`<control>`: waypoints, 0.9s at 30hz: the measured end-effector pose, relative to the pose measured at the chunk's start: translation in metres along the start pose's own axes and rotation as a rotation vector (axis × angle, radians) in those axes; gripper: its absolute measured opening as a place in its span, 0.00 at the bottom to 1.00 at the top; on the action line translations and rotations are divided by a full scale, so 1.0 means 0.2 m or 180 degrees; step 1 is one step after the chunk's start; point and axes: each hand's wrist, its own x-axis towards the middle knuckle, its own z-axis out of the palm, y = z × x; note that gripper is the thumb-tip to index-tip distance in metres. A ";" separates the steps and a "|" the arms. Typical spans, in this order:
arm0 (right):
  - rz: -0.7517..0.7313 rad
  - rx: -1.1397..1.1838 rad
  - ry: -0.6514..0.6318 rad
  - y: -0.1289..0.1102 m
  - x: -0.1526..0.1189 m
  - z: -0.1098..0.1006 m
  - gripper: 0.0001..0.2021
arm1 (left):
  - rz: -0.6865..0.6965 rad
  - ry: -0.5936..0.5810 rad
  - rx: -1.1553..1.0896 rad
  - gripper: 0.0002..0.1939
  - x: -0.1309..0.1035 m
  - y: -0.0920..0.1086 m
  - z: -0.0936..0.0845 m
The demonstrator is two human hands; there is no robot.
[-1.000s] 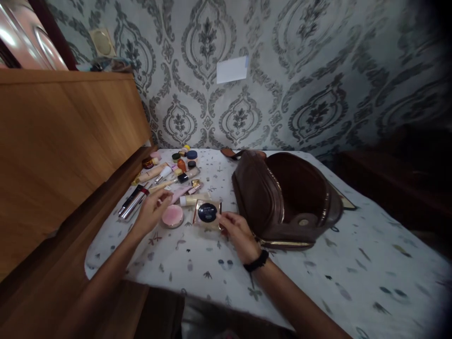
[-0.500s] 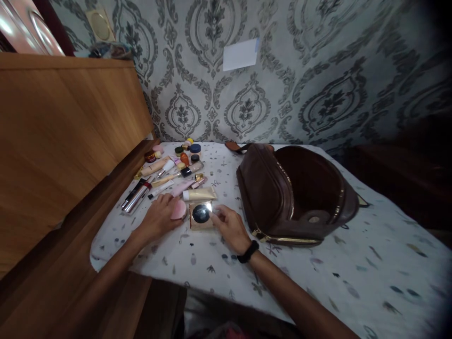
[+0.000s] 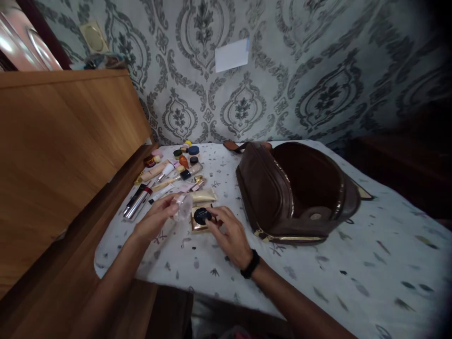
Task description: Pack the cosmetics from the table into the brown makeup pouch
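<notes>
Gold case (image 3: 197,227), pinched by the right hand (image 3: 231,236), sits just right of the pale compact (image 3: 183,207) the left hand (image 3: 153,222) pinches.

My one camera sits on the person's head. From there I look forward and down, from rather near, upon the left hand (image 3: 154,224), the right hand (image 3: 232,236) and the table (image 3: 318,273), with the wall (image 3: 277,106) beyond.
</notes>
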 end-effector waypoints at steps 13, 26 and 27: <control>-0.0054 0.0237 0.0008 -0.01 -0.04 0.00 0.29 | -0.0735 0.0077 -0.1815 0.17 0.00 -0.07 0.22; 0.1005 0.2608 -0.0277 -0.04 0.00 -0.02 0.25 | 0.0895 -0.0033 0.0952 0.28 -0.07 -0.04 0.30; 0.1064 0.2803 -0.0263 -0.04 0.00 -0.02 0.24 | 0.1040 0.0028 0.1278 0.29 -0.07 -0.04 0.31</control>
